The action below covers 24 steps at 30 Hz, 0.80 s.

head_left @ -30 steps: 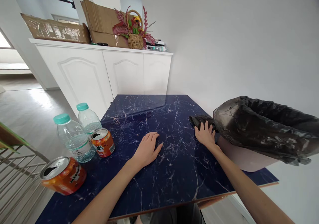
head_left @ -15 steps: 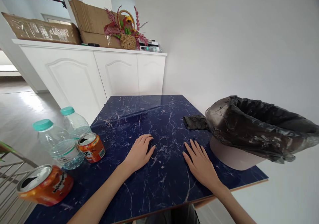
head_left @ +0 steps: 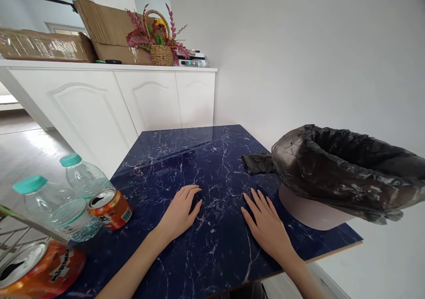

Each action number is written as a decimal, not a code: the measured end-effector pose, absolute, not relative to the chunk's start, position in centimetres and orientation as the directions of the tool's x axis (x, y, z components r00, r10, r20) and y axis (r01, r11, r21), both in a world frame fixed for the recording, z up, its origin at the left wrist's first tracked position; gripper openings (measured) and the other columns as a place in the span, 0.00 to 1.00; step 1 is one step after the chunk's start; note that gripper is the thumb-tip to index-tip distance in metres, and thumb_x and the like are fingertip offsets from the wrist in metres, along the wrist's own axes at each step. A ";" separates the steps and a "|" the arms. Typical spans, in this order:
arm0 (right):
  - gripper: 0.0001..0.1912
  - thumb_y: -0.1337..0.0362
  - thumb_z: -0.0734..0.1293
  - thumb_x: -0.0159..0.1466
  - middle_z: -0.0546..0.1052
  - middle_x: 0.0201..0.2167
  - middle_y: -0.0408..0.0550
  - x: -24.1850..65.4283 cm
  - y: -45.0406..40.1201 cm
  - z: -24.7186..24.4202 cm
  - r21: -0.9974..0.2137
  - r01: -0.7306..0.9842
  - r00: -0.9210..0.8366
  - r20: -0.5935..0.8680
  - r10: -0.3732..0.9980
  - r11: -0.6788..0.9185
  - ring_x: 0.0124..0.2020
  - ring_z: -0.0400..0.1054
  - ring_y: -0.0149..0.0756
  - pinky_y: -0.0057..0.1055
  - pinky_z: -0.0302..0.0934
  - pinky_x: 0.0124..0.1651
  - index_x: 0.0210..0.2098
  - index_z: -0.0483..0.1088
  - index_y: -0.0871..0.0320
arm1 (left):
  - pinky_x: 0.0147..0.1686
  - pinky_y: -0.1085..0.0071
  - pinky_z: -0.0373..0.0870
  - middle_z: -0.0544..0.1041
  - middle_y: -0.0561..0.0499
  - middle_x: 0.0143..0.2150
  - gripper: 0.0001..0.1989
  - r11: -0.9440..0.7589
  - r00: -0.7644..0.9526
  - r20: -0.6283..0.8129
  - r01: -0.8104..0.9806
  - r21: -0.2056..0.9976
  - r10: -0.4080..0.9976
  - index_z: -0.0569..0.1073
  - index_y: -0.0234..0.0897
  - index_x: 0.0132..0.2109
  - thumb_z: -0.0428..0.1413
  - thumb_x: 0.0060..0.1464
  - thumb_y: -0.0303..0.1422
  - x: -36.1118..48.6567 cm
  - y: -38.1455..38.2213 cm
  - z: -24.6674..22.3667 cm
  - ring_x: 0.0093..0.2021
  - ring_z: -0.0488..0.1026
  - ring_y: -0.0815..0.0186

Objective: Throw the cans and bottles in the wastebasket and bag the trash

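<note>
My left hand [head_left: 180, 211] rests palm down on the dark blue marbled table [head_left: 212, 250], fingers apart and holding nothing. To its left stand an orange can [head_left: 111, 209] with an opened top and two clear bottles with teal caps, one nearer [head_left: 63, 210] and one farther [head_left: 86, 175]. A second orange can [head_left: 46, 268] is at the lower left. My right hand [head_left: 267, 228] lies flat with spread fingers, left of a pale bin [head_left: 315, 208] lined with a black bag [head_left: 299, 161]. A folded piece of black plastic [head_left: 257, 163] touches the bin's left side.
A metal wire rack [head_left: 20, 232] is at the left edge. Behind the table stands a white cabinet [head_left: 156, 95], bearing cardboard boxes [head_left: 43, 45], a flower basket [head_left: 161, 54] and a lying bottle [head_left: 199, 63]. A wall rises at the right.
The view has shifted slightly, so the cans and bottles appear farther left and lower. Both hands stay on the table in nearly the same pose.
</note>
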State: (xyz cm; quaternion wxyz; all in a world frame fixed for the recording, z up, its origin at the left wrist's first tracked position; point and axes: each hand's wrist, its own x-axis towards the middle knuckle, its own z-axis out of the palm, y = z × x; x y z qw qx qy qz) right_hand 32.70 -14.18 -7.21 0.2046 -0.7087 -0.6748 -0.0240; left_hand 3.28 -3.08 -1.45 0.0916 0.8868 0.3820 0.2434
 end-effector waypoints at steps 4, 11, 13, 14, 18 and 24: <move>0.35 0.43 0.52 0.79 0.56 0.79 0.51 32.7 -14.2 -7.3 -0.259 0.966 0.090 0.331 0.939 -0.001 0.80 0.48 0.54 0.59 0.48 0.79 0.77 0.61 0.53 | 0.67 0.46 0.72 0.75 0.42 0.66 0.17 -0.704 0.603 0.365 0.625 0.336 0.709 0.69 0.43 0.65 0.50 0.74 0.40 3.5 -3.1 -1.2 0.67 0.73 0.51; 0.35 0.43 0.51 0.79 0.57 0.79 0.51 32.7 -14.2 -7.1 -0.269 0.963 0.089 0.347 0.933 0.009 0.80 0.49 0.54 0.60 0.50 0.78 0.77 0.61 0.53 | 0.67 0.47 0.72 0.76 0.43 0.65 0.18 -0.705 0.601 0.371 0.624 0.337 0.708 0.70 0.44 0.65 0.51 0.74 0.40 3.5 -3.0 -1.1 0.66 0.74 0.51; 0.35 0.43 0.51 0.79 0.57 0.79 0.52 32.7 -14.2 -7.0 -0.266 0.964 0.086 0.343 0.935 0.009 0.80 0.49 0.54 0.60 0.50 0.78 0.77 0.61 0.54 | 0.67 0.48 0.72 0.77 0.44 0.65 0.18 -0.708 0.598 0.380 0.621 0.338 0.706 0.70 0.44 0.65 0.51 0.74 0.40 3.5 -2.9 -1.1 0.66 0.74 0.52; 0.35 0.44 0.51 0.80 0.57 0.79 0.52 32.7 -14.2 -7.0 -0.266 0.964 0.086 0.343 0.935 0.009 0.80 0.49 0.53 0.59 0.49 0.79 0.77 0.61 0.54 | 0.66 0.48 0.73 0.77 0.44 0.64 0.18 -0.709 0.597 0.383 0.619 0.338 0.705 0.70 0.44 0.65 0.51 0.74 0.40 3.5 -2.9 -1.1 0.66 0.74 0.52; 0.34 0.45 0.52 0.80 0.58 0.79 0.52 32.8 -14.2 -6.8 -0.279 0.960 0.093 0.340 0.936 0.006 0.80 0.49 0.53 0.59 0.48 0.79 0.76 0.62 0.54 | 0.65 0.49 0.73 0.78 0.43 0.63 0.17 -0.705 0.590 0.388 0.621 0.342 0.708 0.71 0.44 0.65 0.51 0.74 0.40 3.5 -2.7 -1.1 0.65 0.75 0.52; 0.35 0.44 0.51 0.80 0.56 0.79 0.51 32.8 -14.3 -6.6 -0.285 0.958 0.092 0.300 0.949 -0.003 0.80 0.47 0.54 0.60 0.49 0.79 0.77 0.61 0.54 | 0.64 0.47 0.74 0.77 0.43 0.64 0.18 -0.669 0.574 0.345 0.661 0.341 0.743 0.70 0.43 0.65 0.49 0.75 0.42 3.3 -2.7 -0.8 0.64 0.75 0.51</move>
